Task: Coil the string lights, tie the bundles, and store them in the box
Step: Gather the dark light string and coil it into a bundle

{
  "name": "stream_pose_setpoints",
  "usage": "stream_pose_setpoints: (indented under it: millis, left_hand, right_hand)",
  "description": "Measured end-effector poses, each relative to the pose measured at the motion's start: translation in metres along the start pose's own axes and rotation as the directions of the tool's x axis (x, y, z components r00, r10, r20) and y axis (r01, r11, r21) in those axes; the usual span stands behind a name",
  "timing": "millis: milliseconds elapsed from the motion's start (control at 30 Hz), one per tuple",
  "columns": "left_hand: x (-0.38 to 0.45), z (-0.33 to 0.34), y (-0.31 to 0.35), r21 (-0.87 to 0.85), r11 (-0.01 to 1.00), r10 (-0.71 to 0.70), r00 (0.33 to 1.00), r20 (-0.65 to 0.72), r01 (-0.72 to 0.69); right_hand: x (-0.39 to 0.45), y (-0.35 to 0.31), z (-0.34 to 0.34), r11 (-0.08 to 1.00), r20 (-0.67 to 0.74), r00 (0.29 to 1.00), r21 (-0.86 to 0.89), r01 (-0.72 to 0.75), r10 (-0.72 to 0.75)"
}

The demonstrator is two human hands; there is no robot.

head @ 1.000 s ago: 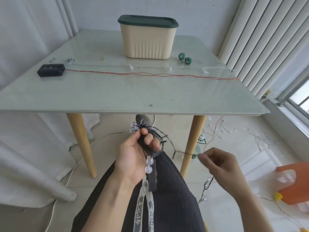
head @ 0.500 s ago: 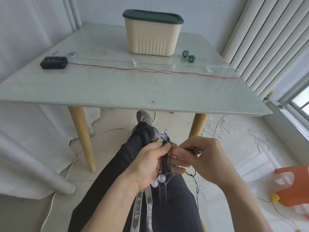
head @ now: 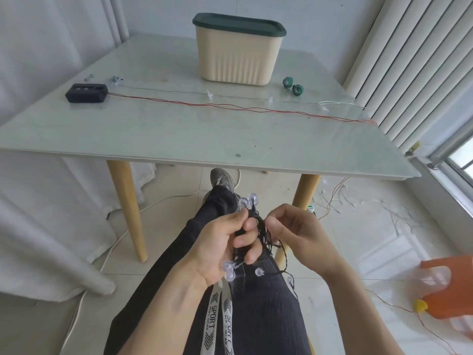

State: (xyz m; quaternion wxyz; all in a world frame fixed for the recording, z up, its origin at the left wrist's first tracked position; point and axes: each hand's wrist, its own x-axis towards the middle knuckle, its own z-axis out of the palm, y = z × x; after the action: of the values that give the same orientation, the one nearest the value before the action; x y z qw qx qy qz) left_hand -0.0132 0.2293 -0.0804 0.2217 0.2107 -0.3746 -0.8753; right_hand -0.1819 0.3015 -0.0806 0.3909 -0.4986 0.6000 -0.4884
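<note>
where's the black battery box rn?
Head view: the black battery box sits on the table, far left, with the red wire running from it toward the right edge.

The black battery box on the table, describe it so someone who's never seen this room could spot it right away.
Start at the glass-topped table with the cream storage box at its far side. Look to the table's left side: the black battery box lies there, with red wire running from it. It is the only dark, flat block on the tabletop.

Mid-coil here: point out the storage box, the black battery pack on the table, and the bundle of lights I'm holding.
storage box point(head: 236, 60): head view, on its ribbed cream front wall.
black battery pack point(head: 86, 92): head view, on its top face.
bundle of lights point(head: 265, 235): head view, on the dark wire loops between both hands.
</note>
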Motion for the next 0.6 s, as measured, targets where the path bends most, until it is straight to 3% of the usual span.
stream_pose_setpoints:
  millis: [200, 367, 500, 600]
  left_hand:
    - [-0.0024, 0.006, -0.0013, -0.111, 0.992, 0.059, 0.998, -0.001, -0.059]
    - [-0.0032, 0.0035, 0.001, -0.062, 0.997, 0.045, 0.999, 0.026, -0.044]
    - [-0.0048, 0.0036, 0.0025, 0.018, 1.0, 0.023, 0.998, 0.056, -0.024]
    - [-0.0053, 0.0017, 0.0012, -0.02, 1.0, 0.0, 0.998, 0.06, 0.002]
  right_hand:
    - [0.0027, 0.007, 0.0012, 0.973, 0.058, 0.992, 0.192, -0.124, 0.115]
    - [0.0005, 0.0109, 0.0006, 0.942, 0.146, 0.972, 0.259, -0.215, 0.182]
    - [0.0015, 0.0112, -0.0016, 0.973, -0.007, 0.988, 0.176, -0.15, 0.154]
    - [0.0036, 0.0113, -0.005, 0.995, -0.158, 0.984, 0.073, -0.074, 0.085]
